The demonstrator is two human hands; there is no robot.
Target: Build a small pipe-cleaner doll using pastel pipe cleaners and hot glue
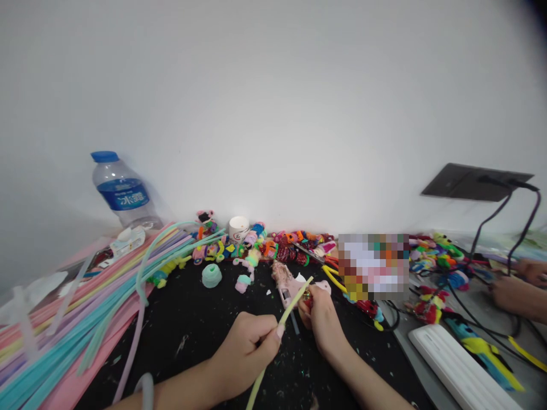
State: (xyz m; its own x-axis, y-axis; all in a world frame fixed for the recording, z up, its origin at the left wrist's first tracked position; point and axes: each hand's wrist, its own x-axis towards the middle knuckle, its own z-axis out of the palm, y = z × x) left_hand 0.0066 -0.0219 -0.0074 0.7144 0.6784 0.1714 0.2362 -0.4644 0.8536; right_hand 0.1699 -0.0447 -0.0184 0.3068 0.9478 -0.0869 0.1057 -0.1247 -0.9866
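Observation:
My left hand (252, 347) is closed, with thumb and finger pinching a pale yellow pipe cleaner (256, 390). The strip slants up to the right, and its tip stands just in front of my right hand (323, 322). That hand is closed too; a small shiny gold-red thing shows at its fingers, too little of it to name. Behind the strip lies a pink glue gun (287, 290) with a brown-crusted end, partly hidden by my right hand. Left of it on the black mat (183, 341) are a mint-green fuzzy coil (211, 276) and a small pink-and-mint fuzzy piece (243, 283).
Bundled pastel pipe cleaners (85, 319) fill the left side, near a water bottle (122, 191). Colourful fuzzy figures line the wall around a paper cup (239, 228). At right are a white power strip (453, 364), black cables and another person's hand (519, 296).

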